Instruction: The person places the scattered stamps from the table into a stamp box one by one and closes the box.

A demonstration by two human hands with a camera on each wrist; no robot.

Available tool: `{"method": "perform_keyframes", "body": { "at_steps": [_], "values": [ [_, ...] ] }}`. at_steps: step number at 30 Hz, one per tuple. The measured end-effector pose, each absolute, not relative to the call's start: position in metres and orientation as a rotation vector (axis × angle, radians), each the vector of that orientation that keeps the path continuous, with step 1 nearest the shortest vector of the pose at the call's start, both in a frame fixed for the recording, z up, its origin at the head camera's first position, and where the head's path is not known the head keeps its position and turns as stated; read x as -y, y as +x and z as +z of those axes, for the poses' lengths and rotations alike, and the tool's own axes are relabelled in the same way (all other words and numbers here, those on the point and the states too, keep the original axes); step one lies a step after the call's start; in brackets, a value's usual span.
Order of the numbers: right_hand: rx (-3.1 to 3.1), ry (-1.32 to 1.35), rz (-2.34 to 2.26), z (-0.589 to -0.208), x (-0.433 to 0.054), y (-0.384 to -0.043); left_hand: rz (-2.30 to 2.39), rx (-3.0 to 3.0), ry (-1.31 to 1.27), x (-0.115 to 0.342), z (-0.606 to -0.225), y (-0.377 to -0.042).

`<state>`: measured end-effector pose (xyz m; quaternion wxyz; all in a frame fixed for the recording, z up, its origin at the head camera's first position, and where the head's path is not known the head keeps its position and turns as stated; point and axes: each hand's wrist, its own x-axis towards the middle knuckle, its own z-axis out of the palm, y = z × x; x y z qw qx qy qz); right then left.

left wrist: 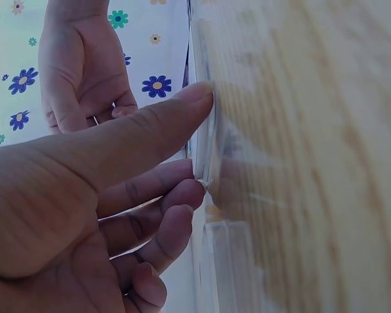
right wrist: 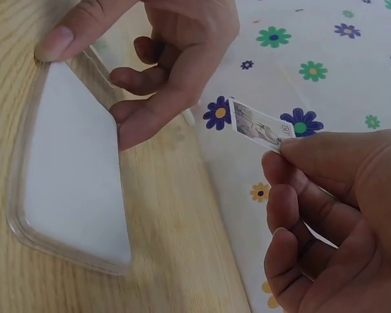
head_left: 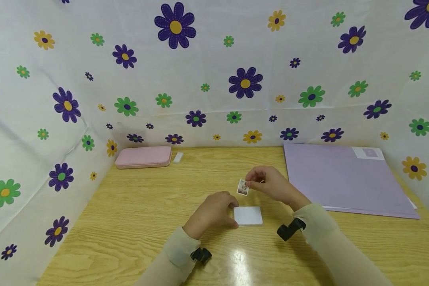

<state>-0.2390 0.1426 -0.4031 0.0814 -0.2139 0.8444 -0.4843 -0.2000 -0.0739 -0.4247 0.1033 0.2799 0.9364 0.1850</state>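
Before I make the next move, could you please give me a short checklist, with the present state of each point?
1. Right hand has a grip on the stamp-like picture: ok, thumb and finger pinch it by one edge.
2. Printed side visible: ok, it shows in the head and right wrist views.
3. Picture clear of the white flat item: ok, there is a gap between them.
4. White flat item steadied: ok, the left hand holds its left end.
5. White flat item lying on the table: ok.
6. Contents under the white top: cannot tell, they are hidden.
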Motion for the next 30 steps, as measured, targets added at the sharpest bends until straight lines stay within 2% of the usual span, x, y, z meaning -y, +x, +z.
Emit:
{"method": "perform_keyframes", "body": {
  "at_steps": [30],
  "values": [
    [-2.380, -0.773, -1.322, -0.429, -0.136, -0.226, 0.530, -2.775, 0.803, 0.075, -0.424, -0.200]
  ]
}}
